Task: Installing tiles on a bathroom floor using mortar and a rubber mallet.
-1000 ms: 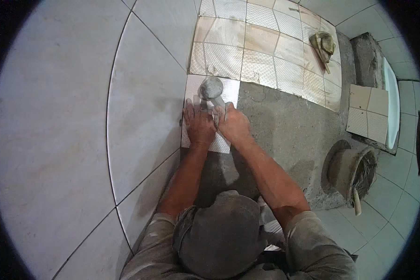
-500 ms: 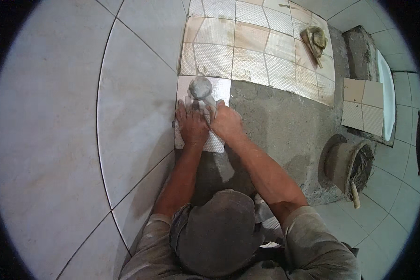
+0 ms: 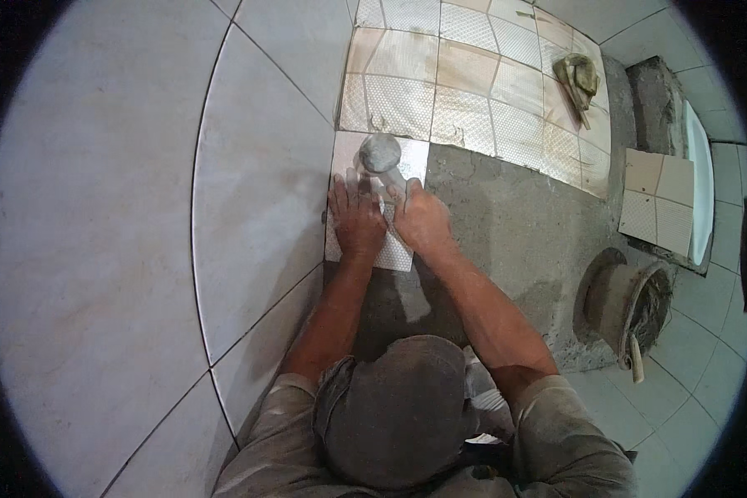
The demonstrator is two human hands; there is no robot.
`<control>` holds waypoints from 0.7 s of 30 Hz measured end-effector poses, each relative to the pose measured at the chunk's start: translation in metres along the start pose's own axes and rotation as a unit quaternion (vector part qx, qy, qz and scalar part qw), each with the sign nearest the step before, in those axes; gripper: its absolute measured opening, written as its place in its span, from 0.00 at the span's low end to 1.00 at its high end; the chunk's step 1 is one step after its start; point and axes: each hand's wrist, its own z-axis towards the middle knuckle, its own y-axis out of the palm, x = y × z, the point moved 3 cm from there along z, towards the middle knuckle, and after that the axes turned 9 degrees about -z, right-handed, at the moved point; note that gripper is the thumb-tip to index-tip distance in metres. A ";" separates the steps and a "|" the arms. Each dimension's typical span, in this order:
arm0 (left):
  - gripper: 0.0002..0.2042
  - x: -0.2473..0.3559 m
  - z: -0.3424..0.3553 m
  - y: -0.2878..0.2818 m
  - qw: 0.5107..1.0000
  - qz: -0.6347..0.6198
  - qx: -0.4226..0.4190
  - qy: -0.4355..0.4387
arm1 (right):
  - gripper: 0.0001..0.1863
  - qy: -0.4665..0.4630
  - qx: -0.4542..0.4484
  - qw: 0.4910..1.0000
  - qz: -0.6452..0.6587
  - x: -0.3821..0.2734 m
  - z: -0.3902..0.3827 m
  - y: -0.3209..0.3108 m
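My left hand [image 3: 359,217] lies flat with its fingers spread on a textured floor tile [image 3: 395,248] beside the left wall. In my right hand [image 3: 423,220] is the handle of a mallet, its fingers wrapped round it. The rounded grey mallet head [image 3: 380,153] shows over the far part of that tile, just beyond my left fingertips. Whether the head touches the tile I cannot tell. The tile's far edge runs along a patch of laid patterned tiles [image 3: 465,110].
Rough grey mortar [image 3: 515,220] spreads to the right. A mortar-caked bucket [image 3: 618,295] with a handle sticking out stands there. A loose tile [image 3: 658,199] leans by a white basin-like thing [image 3: 700,187]. A dirty cloth or sponge [image 3: 579,79] rests on the laid tiles. The tiled wall [image 3: 266,191] rises close left.
The whole view has shifted, so the scene sits slightly farther right. Both hands keep their places at the tile, and the mallet head remains over its far part.
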 end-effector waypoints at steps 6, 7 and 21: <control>0.21 -0.002 0.001 0.000 1.000 0.016 -0.003 -0.018 | 0.20 0.005 0.004 1.000 -0.001 -0.002 -0.001 0.000; 0.21 0.001 0.002 -0.001 1.000 0.019 -0.004 -0.007 | 0.20 0.006 0.003 1.000 -0.001 0.001 -0.001 0.003; 0.18 0.000 0.001 0.002 0.999 0.003 0.040 0.027 | 0.21 -0.011 0.087 0.996 0.028 0.000 -0.003 0.007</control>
